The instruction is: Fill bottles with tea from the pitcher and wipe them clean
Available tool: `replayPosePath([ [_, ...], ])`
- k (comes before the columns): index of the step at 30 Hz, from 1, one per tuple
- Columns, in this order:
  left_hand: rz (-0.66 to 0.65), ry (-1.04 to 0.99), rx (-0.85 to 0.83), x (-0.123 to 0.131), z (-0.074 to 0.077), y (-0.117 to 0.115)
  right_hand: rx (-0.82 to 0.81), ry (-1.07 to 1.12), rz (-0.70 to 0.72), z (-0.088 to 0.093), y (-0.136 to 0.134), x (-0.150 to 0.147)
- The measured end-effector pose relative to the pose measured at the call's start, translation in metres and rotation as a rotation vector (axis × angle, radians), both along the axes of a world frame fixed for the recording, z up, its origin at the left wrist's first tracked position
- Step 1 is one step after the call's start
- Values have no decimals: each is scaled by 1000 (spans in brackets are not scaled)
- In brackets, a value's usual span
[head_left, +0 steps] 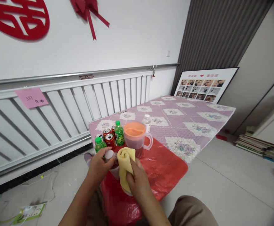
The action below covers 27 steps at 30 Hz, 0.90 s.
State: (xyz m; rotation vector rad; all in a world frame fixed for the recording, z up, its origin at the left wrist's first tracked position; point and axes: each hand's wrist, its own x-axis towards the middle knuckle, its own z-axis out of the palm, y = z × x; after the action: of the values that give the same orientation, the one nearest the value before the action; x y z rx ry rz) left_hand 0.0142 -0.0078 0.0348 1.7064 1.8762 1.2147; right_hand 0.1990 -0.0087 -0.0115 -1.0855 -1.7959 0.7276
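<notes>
My left hand is closed around a bottle with a pale cap, its fingers near the top; dark reddish colour shows below the cap. In my right hand is a folded yellow cloth, gripped from the side and close beside the bottle. A pale edge shows under the cloth's lower end, but I cannot tell what it belongs to. Just behind the cloth stands a clear pitcher with an orange lid. Green-capped bottles and several red drink cans crowd to the left.
A red plastic sheet covers the near surface. Behind it, a table with a purple floral cloth carries a white-capped clear bottle. A white radiator runs along the wall. Stacked books and a photo board are at right.
</notes>
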Motion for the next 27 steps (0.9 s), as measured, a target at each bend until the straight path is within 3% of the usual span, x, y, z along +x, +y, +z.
replayPosePath([
  [3, -9, -117, 29, -1, 16, -8, -58, 74, 6, 1, 7, 1],
  [9, -10, -330, 43, -9, 42, -19, -481, 368, 0, -19, 15, 11],
  [15, -7, -463, 67, -20, 43, -23, -766, 587, 106, -19, 5, 10],
  [22, 23, -531, 143, -17, 39, -24, -906, 726, 215, -24, -1, 3],
  [27, 45, -525, 172, -19, 36, -22, -945, 561, 385, -26, -13, 11],
])
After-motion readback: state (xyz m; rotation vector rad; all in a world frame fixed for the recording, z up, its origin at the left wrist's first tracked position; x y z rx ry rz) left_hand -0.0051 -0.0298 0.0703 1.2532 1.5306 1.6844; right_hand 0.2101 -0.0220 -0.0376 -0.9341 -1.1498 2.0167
